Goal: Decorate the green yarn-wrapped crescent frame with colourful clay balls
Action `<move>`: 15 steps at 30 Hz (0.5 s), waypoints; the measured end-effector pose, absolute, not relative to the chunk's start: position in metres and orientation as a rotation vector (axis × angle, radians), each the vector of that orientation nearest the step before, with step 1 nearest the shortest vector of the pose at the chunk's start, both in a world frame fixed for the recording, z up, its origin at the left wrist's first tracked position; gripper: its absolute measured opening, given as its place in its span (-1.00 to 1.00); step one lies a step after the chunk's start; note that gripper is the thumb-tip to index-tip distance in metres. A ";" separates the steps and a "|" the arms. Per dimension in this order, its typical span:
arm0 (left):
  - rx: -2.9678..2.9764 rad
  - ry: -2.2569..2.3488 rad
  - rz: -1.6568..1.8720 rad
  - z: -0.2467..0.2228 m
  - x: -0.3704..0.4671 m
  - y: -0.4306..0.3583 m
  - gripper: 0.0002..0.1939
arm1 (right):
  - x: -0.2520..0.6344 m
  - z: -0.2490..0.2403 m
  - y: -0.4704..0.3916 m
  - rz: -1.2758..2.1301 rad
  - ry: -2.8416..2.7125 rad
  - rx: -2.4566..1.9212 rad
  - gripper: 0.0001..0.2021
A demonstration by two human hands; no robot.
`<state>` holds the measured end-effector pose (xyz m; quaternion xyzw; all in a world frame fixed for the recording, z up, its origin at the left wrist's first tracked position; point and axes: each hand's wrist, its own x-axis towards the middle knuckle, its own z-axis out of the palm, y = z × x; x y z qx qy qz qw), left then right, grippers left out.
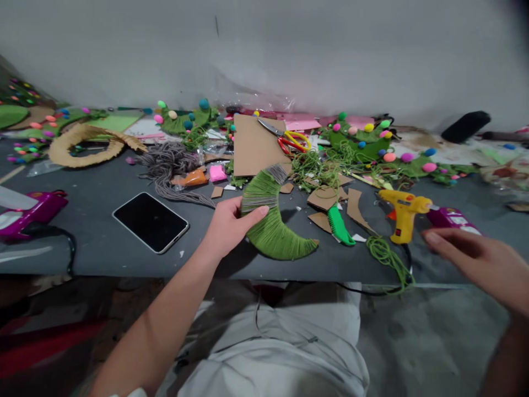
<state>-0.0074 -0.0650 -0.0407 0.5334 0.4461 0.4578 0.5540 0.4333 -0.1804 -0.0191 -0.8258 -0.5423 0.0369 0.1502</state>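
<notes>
My left hand [231, 223] holds a crescent [285, 238] wrapped in green yarn, with its thumb on top. A band of grey yarn crosses the crescent under the thumb, and more grey covers its upper tip. At the right, beyond the table's front edge, my right hand [479, 262] has its thumb and fingers drawn together; anything between them is too small to make out. Nearest to it are a yellow glue gun [404, 212] and a purple device [452, 219]. Loose green yarn [386, 256] hangs over the edge beside the glue gun.
A phone [151, 221] lies left of my left hand. Behind are a heap of grey yarn [169, 165], a cardboard sheet [256, 146] and scissors [295, 140]. A green cutter [341, 225] rests among cardboard scraps. Another purple device [37, 212] with a cord sits far left.
</notes>
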 end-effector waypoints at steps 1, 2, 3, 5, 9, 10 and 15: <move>1.285 1.059 1.082 -0.040 -0.007 -0.065 -0.70 | 0.435 -0.020 -0.168 0.145 -1.467 -2.362 -0.43; 1.307 1.065 1.084 -0.040 -0.007 -0.065 -0.70 | 0.435 -0.021 -0.155 0.166 -1.426 -2.369 -0.41; 1.326 1.073 1.085 -0.039 -0.007 -0.065 -0.70 | 0.431 -0.022 -0.143 0.202 -1.412 -2.403 -0.42; 1.349 1.085 1.087 -0.039 -0.007 -0.066 -0.69 | 0.422 -0.026 -0.122 0.222 -1.384 -2.466 -0.46; 1.359 1.114 1.074 -0.037 -0.008 -0.068 -0.66 | 0.406 -0.031 -0.096 0.182 -1.391 -2.469 -0.60; 1.364 1.119 1.072 -0.037 -0.008 -0.069 -0.65 | 0.405 -0.030 -0.094 0.172 -1.405 -2.460 -0.61; 1.378 1.153 1.076 -0.035 -0.008 -0.068 -0.63 | 0.407 -0.014 -0.120 -0.002 -1.432 -2.396 -0.55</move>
